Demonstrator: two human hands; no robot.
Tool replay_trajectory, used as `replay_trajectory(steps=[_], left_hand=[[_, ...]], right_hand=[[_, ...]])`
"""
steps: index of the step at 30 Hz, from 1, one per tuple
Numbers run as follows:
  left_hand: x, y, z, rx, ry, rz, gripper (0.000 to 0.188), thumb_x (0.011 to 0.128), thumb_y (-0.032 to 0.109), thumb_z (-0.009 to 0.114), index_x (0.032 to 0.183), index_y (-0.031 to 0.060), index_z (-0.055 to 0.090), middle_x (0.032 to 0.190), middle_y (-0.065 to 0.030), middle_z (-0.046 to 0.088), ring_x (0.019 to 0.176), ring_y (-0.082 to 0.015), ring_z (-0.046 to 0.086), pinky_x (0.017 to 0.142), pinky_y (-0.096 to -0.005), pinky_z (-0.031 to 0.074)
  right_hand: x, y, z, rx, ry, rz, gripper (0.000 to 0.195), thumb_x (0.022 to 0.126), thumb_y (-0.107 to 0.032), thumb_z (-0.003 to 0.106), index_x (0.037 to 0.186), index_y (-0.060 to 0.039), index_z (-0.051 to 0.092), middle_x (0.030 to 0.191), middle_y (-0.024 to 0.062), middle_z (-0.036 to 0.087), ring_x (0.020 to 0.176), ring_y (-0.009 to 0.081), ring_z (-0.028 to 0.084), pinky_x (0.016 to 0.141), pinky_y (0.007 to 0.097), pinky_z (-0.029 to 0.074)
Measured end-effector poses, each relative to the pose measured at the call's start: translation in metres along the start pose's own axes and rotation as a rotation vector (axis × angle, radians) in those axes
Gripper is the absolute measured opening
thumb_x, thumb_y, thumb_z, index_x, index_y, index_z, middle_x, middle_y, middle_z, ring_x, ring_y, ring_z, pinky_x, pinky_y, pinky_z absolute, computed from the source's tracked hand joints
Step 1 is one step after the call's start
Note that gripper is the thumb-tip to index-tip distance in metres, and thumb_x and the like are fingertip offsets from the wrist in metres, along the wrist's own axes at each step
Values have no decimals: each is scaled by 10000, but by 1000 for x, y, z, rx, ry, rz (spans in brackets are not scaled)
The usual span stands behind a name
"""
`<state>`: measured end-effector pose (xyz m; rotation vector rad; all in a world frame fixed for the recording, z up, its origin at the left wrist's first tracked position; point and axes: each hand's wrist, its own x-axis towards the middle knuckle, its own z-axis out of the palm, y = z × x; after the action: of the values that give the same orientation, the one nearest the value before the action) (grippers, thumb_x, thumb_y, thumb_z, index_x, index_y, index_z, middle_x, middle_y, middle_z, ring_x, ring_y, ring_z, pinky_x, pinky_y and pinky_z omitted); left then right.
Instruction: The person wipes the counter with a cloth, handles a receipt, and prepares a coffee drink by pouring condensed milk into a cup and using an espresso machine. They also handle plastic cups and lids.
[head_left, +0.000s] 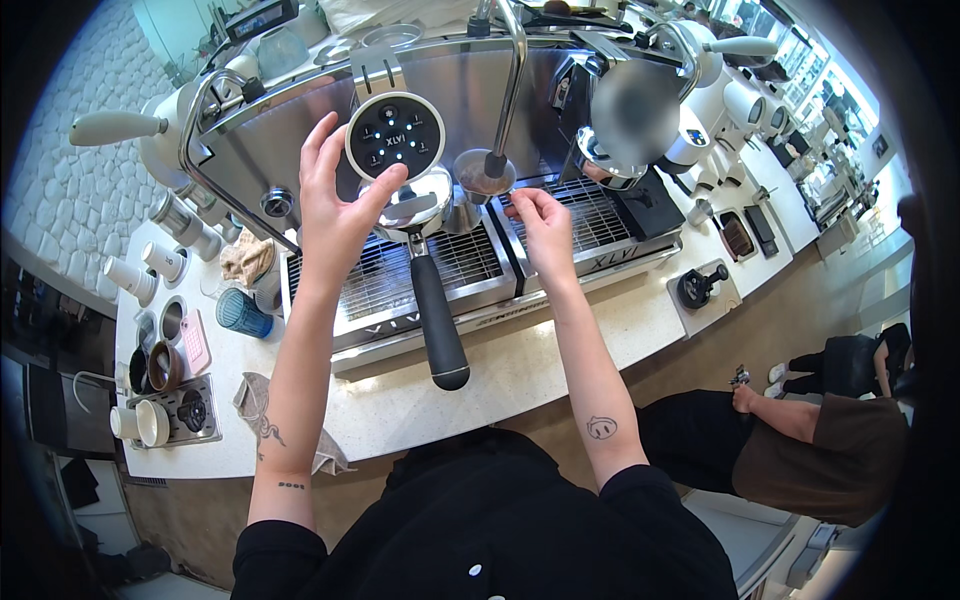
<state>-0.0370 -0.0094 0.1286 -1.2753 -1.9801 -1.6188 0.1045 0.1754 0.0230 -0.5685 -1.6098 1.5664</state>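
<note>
My left hand (337, 187) is raised at the round black control panel (395, 140) of an espresso machine (442, 90). Its fingers are spread around the panel's left side, and the thumb tip lies over the lower edge; whether it presses a button I cannot tell. Below the panel, a portafilter (435, 315) is locked in the group head, its black handle pointing towards me. My right hand (541, 221) pinches the edge or short handle of a small round metal vessel (472, 174) with a brownish inside. A curved steel spout (514, 75) ends over this vessel. Partly hidden beneath it stands a metal pitcher (461, 216).
Steam wands (199, 124) flank the machine. Left on the counter are a blue ribbed glass (244, 313), paper cups (163, 260), a pink calculator-like object (194, 341) and a cloth (255, 397). A tamper (700, 286) sits right. A person (817, 450) stands close at right, holding something metal.
</note>
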Motion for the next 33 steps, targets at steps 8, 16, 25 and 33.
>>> replay_trajectory(steps=[8, 16, 25, 33], left_hand=[[0, -3, 1, -46, 10, -14, 521, 718, 311, 776, 1127, 29, 616, 1356, -186, 406, 1275, -310, 415, 1040, -424, 330], [0, -1, 3, -76, 6, -26, 507, 724, 294, 776, 1128, 35, 614, 1363, -182, 396, 1283, -308, 404, 1048, -417, 320], [-1, -3, 5, -106, 16, -39, 519, 719, 303, 780, 1130, 34, 612, 1362, -184, 395, 1287, -310, 399, 1049, -423, 316], [0, -5, 1, -62, 2, -2, 536, 716, 317, 784, 1142, 42, 612, 1347, -182, 413, 1292, -312, 394, 1048, -425, 318]], right_hand=[[-2, -1, -3, 23, -27, 40, 204, 925, -173, 599, 994, 12, 650, 875, 34, 657, 794, 90, 586, 754, 229, 446], [-4, 2, -6, 35, -36, 62, 210, 925, -173, 598, 1004, 15, 645, 879, 36, 657, 792, 90, 581, 755, 229, 446], [-8, 3, -11, -70, 16, 41, 209, 925, -173, 596, 988, 17, 655, 878, 46, 665, 780, 90, 584, 741, 229, 455], [-31, -13, -6, -562, 68, -123, 139, 865, -150, 644, 897, -16, 664, 786, 65, 664, 740, 138, 588, 701, 274, 450]])
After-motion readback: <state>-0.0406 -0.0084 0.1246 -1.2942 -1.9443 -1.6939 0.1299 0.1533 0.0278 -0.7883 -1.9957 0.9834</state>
